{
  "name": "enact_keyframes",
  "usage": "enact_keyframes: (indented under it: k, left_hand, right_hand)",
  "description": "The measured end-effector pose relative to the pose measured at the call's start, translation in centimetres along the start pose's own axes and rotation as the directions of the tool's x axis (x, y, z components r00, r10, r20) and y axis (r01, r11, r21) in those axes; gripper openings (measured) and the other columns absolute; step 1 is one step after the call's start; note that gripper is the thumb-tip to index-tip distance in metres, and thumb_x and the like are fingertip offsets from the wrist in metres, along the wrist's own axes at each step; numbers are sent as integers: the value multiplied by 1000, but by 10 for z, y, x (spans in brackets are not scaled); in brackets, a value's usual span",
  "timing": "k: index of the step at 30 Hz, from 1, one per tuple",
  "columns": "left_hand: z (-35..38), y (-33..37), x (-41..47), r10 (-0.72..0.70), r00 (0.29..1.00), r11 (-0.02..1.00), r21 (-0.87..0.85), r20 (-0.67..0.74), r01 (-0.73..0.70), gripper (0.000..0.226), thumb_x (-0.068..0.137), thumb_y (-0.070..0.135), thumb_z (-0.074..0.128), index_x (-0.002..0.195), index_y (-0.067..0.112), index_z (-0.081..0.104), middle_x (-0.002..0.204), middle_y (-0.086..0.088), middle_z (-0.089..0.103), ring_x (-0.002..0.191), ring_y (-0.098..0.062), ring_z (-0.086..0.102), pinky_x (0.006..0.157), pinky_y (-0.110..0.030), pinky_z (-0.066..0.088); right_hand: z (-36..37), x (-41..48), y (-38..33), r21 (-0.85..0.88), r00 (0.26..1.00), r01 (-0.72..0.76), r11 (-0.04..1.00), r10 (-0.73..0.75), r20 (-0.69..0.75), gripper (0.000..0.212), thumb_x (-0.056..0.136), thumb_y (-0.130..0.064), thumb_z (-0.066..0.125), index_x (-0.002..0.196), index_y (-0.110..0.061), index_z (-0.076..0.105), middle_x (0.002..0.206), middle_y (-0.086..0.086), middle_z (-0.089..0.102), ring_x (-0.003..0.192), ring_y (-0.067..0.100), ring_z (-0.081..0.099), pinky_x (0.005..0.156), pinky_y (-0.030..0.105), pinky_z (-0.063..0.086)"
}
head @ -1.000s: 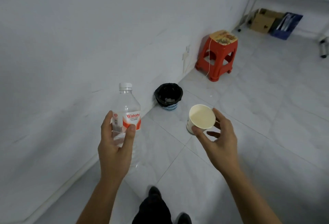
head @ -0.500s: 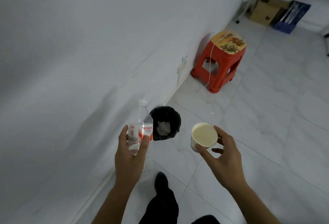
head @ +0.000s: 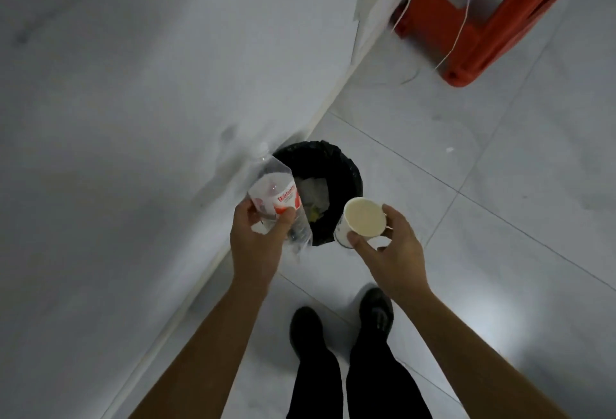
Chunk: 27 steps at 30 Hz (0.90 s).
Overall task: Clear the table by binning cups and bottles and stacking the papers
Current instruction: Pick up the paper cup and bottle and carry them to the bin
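Note:
My left hand (head: 256, 245) grips a clear plastic bottle (head: 273, 195) with a red and white label. The bottle tilts and overlaps the left rim of a small bin with a black liner (head: 336, 162) that stands on the floor against the wall. My right hand (head: 390, 248) holds a white paper cup (head: 361, 221) by its rim, open side up, over the bin's right edge. Crumpled white paper and other scraps lie inside the bin.
A white wall (head: 133, 118) runs along the left, meeting the pale tiled floor (head: 500, 185) at a skirting. A red plastic stool (head: 493, 15) with a white cord hanging over it stands at the top right. My dark shoes (head: 340, 322) are just behind the bin.
I have stepped up to the bin, which now lies right under my hands. Both hands moved over its rim, and the bottle has tilted from upright.

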<state>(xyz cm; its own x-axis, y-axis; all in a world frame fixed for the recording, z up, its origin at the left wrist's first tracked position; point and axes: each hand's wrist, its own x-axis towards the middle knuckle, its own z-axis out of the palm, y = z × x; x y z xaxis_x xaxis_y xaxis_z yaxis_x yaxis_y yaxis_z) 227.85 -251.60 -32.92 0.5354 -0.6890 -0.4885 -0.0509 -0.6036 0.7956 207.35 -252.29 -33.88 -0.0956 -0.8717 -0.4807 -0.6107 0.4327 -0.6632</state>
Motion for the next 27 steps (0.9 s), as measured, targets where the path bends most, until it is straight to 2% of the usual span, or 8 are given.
enact_keyframes:
  k: [5, 9, 12, 15, 19, 21, 24, 27]
  left_hand:
    - [63, -93, 76, -25, 997, 999, 34, -77, 28, 62, 76, 18, 83, 126, 16, 47, 113, 13, 57, 99, 1, 59, 85, -15, 50]
    - [90, -158, 98, -21, 985, 993, 111, -170, 40, 60, 77, 26, 81, 125, 17, 47, 120, 5, 61, 110, -10, 60, 92, -22, 50]
    - [91, -201, 106, 34, 993, 977, 213, -113, -9, 70, 77, 39, 78, 136, 20, 44, 133, 1, 57, 123, -14, 55, 103, -35, 49]
    - [83, -219, 100, 86, 996, 929, 359, 20, -87, 71, 88, 39, 66, 147, 12, 37, 141, -8, 49, 131, -20, 48, 107, -39, 44]
    - [57, -207, 66, 174, 972, 833, 503, 158, -231, 48, 99, 30, 54, 141, 10, 47, 144, -11, 47, 134, -23, 43, 107, -34, 41]
    - [37, -177, 38, 180, 958, 806, 525, 222, -273, 46, 100, 31, 50, 142, 13, 46, 149, -8, 42, 139, -20, 37, 106, -23, 34]
    - [8, -110, -16, 170, 946, 829, 479, 274, -288, 46, 99, 34, 48, 142, 16, 46, 142, 2, 47, 133, -9, 43, 100, -9, 29]
    - [-20, -24, -79, 155, 950, 875, 409, 270, -259, 45, 98, 37, 48, 141, 24, 45, 132, 14, 47, 125, -6, 47, 102, -17, 37]
  right_hand:
    - [83, 86, 66, -104, 994, -2, 995, 12, 105, 81, 84, -44, 74, 149, -16, 33, 141, 7, 47, 124, 25, 52, 99, 37, 46]
    - [130, 115, 99, -107, 986, 3, 994, 15, 168, 89, 88, -37, 71, 156, -17, 16, 149, 10, 36, 134, 28, 41, 100, 31, 37]
    - [148, 124, 118, -136, 963, 52, 989, -14, 270, 97, 89, -35, 69, 158, -16, 3, 157, 9, 22, 143, 28, 33, 111, 36, 35]
    - [147, 123, 126, -222, 942, 121, 967, -41, 333, 80, 96, -36, 59, 157, -15, 11, 159, 6, 21, 141, 27, 35, 112, 34, 35]
    - [127, 102, 120, -263, 957, 179, 948, -106, 270, 50, 104, -37, 42, 149, -16, 38, 151, 3, 38, 135, 22, 43, 109, 32, 37]
    - [100, 83, 103, -264, 963, 200, 944, -140, 230, 45, 105, -39, 36, 145, -19, 45, 149, -1, 42, 134, 18, 44, 107, 32, 39]
    - [46, 43, 63, -258, 965, 222, 940, -174, 195, 46, 105, -41, 32, 142, -19, 48, 146, -1, 45, 132, 16, 46, 106, 33, 42]
    - [-26, -13, 14, -267, 958, 256, 929, -207, 199, 50, 104, -45, 30, 137, -17, 54, 140, 2, 53, 125, 19, 52, 104, 36, 44]
